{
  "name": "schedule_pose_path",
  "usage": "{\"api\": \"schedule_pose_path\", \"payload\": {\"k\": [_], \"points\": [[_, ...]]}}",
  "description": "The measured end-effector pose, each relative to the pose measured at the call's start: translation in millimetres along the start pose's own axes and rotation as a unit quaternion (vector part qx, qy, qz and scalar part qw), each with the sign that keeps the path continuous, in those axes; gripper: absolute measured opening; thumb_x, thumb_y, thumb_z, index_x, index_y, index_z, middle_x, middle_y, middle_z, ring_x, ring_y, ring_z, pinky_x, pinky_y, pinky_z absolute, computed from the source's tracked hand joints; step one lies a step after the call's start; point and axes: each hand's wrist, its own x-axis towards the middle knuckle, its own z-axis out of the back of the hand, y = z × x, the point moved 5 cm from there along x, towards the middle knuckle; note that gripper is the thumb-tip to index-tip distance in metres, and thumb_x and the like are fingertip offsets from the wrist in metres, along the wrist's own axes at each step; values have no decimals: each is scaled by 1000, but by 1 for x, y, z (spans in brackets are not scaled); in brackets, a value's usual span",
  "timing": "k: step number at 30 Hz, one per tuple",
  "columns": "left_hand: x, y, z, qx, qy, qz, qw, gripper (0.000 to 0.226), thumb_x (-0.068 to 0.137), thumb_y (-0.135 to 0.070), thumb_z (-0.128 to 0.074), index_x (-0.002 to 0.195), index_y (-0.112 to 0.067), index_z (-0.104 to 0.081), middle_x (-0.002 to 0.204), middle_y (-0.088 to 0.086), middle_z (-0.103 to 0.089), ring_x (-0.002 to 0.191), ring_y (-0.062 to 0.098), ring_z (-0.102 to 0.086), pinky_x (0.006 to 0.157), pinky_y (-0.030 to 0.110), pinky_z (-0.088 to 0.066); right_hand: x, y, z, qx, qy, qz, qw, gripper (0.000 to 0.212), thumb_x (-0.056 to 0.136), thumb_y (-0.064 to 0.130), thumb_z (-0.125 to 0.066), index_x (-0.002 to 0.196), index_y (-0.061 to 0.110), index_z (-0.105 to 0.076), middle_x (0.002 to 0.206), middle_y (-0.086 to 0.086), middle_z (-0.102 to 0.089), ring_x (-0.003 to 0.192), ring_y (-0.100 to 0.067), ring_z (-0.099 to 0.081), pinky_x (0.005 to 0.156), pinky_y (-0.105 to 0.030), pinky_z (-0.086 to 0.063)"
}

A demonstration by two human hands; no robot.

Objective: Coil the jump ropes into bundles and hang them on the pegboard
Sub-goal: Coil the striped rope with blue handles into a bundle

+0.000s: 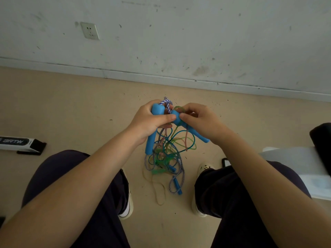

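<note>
bare indoor room, prob a spare or utility space. scuffed white wall [179, 33] w/ a wall socket [90, 30] and grey baseboard [125, 74], worn beige floor [71, 104] speckled w/ dirt. no furniture in view; a seated person's knees fill the foreground.

The 2 blue handles [152, 140] look like matt foam. Just above them, the blue-and-white rope [167, 102] is braided cloth cord. Below them hang glossy, translucent plastic cords [180, 140]. The floor [80, 104] beneath is smooth and beige; the wall [179, 33] behind is scuffed matt paint.
</note>
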Motion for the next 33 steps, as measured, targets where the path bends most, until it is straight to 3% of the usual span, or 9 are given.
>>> {"api": "schedule_pose_path", "payload": {"k": [6,9,12,15,18,24,28,31,33], "points": [[3,-11,9,-5,-60,-47,997,26,80,-1,-79,98,-15,-67,97,10,-71,89,25,-74,76,35,-62,8,-12,9,-28,-67,-47,996,12,92,22,-66,80,20,-62,74,5,-59,61,0,-52,56,-12,-42],[7,-17,20,-38,-81,-51,995,21,85,0,-75,97,-14,-65,97,9,-69,89,23,-74,77,36,-62,9,-25,14,-87,-79,-90,989,13,89,27,-69,92,16,-64,85,2,-62,77,-12,-57,64,-24,-45],[6,-14,17,-9,-61,-40,997,24,83,-3,-77,99,-16,-65,98,8,-71,88,21,-74,73,32,-61,7,-21,17,-68,-97,-54,992,39,84,34,-76,114,18,-57,106,3,-59,94,-11,-57,80,-26,-48],[5,-10,11,0,-38,-31,999,29,82,-10,-80,107,-12,-65,102,13,-73,89,25,-75,73,35,-61,6,-9,6,-82,-4,-4,997,38,82,41,-75,113,23,-63,103,9,-64,94,-3,-59,79,-22,-45],[4,-14,9,-38,-18,-36,998,25,86,-18,-78,106,-13,-65,101,13,-75,89,30,-75,74,40,-62,2,-9,-10,-111,71,-23,991,32,86,44,-70,97,13,-68,86,-8,-68,68,-8,-55,67,-28,-42],[-2,-8,5,19,35,55,998,30,87,-27,-76,108,-12,-62,74,3,-68,59,16,-62,48,24,-46,1,-6,-2,109,6,-106,988,35,103,44,-41,98,11,-50,60,-3,-47,45,-14,-40,44,-28,-38],[-1,-6,-2,-50,88,96,990,21,97,-6,-58,118,-2,-60,98,8,-69,77,10,-67,62,19,-50,-1,-9,-9,202,41,-132,970,25,106,33,-39,109,10,-48,75,-6,-53,54,-15,-50,54,-31,-46],[-1,-11,-3,-85,90,59,991,30,99,-9,-56,129,-5,-59,109,7,-72,95,17,-71,77,26,-57,-1,-10,-18,247,77,-128,957,20,102,28,-51,106,9,-58,82,-1,-59,69,-12,-57,66,-28,-52],[-4,-11,-7,-77,88,56,991,35,99,-19,-59,134,-20,-56,108,6,-73,94,23,-72,75,37,-60,-1,-10,-19,241,91,-109,960,17,98,23,-57,101,8,-64,81,0,-61,69,-11,-56,64,-26,-49]]}}
